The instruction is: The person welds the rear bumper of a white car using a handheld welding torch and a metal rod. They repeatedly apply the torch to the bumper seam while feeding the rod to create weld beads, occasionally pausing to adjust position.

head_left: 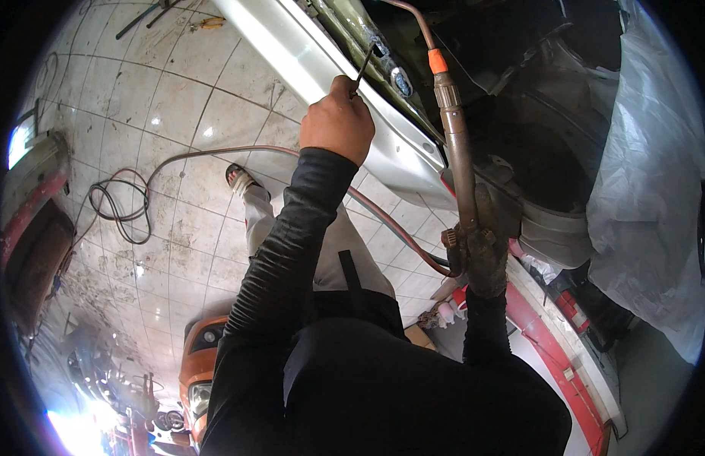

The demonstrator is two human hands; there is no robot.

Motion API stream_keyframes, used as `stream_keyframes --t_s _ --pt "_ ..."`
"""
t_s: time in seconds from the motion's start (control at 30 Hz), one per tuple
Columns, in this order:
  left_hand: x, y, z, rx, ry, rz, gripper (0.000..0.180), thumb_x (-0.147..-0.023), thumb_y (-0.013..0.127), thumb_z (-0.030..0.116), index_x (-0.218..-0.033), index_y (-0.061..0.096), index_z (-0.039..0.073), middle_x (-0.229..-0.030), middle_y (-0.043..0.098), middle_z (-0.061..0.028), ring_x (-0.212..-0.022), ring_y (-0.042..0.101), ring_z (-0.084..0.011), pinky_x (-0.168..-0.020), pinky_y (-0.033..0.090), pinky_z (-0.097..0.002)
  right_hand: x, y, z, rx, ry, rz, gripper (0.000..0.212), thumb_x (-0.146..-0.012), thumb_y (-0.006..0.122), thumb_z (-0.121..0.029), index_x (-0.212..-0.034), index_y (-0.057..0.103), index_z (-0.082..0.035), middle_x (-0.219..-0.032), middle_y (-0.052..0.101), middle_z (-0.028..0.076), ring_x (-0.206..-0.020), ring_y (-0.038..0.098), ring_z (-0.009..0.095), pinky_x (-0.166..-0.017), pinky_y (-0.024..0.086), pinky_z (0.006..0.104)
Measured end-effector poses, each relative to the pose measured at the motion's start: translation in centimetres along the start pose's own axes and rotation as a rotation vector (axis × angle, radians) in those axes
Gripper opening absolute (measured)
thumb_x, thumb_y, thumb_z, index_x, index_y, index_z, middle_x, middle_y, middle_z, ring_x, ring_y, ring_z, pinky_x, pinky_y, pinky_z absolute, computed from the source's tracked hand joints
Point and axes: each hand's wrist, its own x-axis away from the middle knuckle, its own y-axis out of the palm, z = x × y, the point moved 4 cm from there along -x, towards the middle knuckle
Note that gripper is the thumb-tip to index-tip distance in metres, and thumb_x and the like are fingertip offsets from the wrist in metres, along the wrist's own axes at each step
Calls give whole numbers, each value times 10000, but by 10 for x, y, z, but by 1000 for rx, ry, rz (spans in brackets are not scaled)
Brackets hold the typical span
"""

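Note:
My left hand (339,120), bare below a black sleeve, is closed in a fist around a thin dark metal rod (365,67). The rod's far end reaches the inner edge of a pale silver car body panel (292,72), close to a scorched, bare-metal patch (400,80). In my gloved right hand (485,254) is a gas torch (457,144), gripped low near its valve knobs. An orange band circles the torch's neck. Its thin copper tube bends up and left, and the tip lies at or past the top edge, where no flame shows.
Reddish and dark twin hoses (383,220) run from the torch across the tiled floor (177,99) to a loose coil (120,205). Translucent plastic sheeting (649,175) hangs at right. Behind me are an orange vehicle (200,361) and a bright glare at lower left.

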Motion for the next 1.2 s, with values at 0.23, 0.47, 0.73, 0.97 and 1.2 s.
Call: stream_keyframes --t_s 0.23,0.47,0.73,0.97,1.2 --pt "0 0 1 0 -2 1 188 -934 583 188 -1082 661 103 -818 706 -249 -808 698 -450 -746 559 -520 -1 -3 14 167 201 -11 223 -981 644 -198 -1006 701 16 -684 610 26 -518 517 64 -465 390 220" --pt "-2 -1 2 -15 -9 3 189 -939 577 193 -1082 664 106 -815 710 -241 -805 702 -444 -749 564 -511 -6 10 2 437 264 63 349 -984 586 -109 -1325 600 -32 -726 610 3 -544 512 48 -473 392 221" --pt "-3 -6 4 -14 -65 -37 207 -932 598 204 -1100 674 111 -836 721 -231 -828 717 -421 -762 574 -490 -15 10 1 283 71 -170 667 -925 582 -77 -1562 385 -94 -935 608 63 -639 521 60 -497 450 232" --pt "-3 -6 2 3 -59 -26 217 -930 605 207 -1110 675 107 -867 728 -226 -837 721 -415 -772 575 -492 -18 9 7 387 -61 -174 658 -929 573 -82 -1561 388 -91 -922 595 47 -640 521 59 -523 458 229" --pt "-2 -5 1 20 -69 -43 210 -934 605 201 -1109 672 107 -866 728 -228 -842 721 -412 -782 574 -478 -18 7 12 335 -9 -174 648 -932 575 -92 -1557 401 -97 -959 625 59 -652 535 69 -539 472 237"
